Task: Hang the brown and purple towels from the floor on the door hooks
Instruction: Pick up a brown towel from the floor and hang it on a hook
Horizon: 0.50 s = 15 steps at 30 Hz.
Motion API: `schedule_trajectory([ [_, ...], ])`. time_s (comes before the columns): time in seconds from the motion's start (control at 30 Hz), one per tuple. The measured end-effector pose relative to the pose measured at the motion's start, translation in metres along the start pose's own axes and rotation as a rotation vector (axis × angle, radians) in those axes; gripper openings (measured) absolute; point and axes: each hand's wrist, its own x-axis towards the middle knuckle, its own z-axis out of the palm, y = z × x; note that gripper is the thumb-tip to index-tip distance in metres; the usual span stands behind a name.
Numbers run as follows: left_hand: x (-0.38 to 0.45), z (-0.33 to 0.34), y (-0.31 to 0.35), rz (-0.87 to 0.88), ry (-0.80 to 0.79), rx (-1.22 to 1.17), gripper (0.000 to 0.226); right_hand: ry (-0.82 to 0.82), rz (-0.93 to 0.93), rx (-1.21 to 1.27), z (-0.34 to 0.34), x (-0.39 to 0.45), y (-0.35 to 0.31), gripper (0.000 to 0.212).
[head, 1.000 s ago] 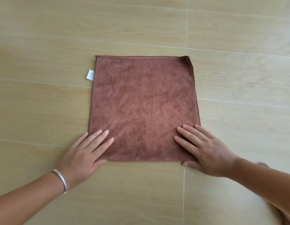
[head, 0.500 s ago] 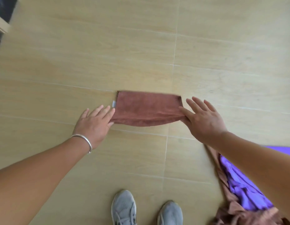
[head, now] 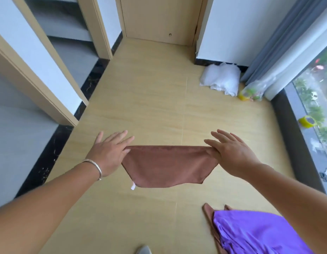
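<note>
Brown towel (head: pixel 168 165) lifted off floor, stretched btwn left hand (head: pixel 108 153) & right hand (head: pixel 230 153), each pinching a top corner, other fingers splayed. Purple towel (head: pixel 254 233) on floor. Next: carry to door (head: pixel 159 17); hooks not in view.

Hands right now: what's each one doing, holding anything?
Left hand: pinches the left top corner of the brown towel, other fingers straight.
Right hand: pinches the towel's right top corner, other fingers straight.
</note>
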Motion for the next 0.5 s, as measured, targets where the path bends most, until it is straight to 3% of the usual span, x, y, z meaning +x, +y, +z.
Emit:
schedule_trajectory([
  [0.23, -0.033, -0.23, -0.017, 0.051, 0.199, -0.018, 0.047, 0.208, 0.025, -0.063, -0.226, -0.03, -0.014, 0.047],
  [0.5, -0.07, -0.431, -0.032, -0.013, 0.432, 0.056, 0.046, 0.451, 0.056, -0.044, -0.399, -0.053, -0.035, 0.044],
])
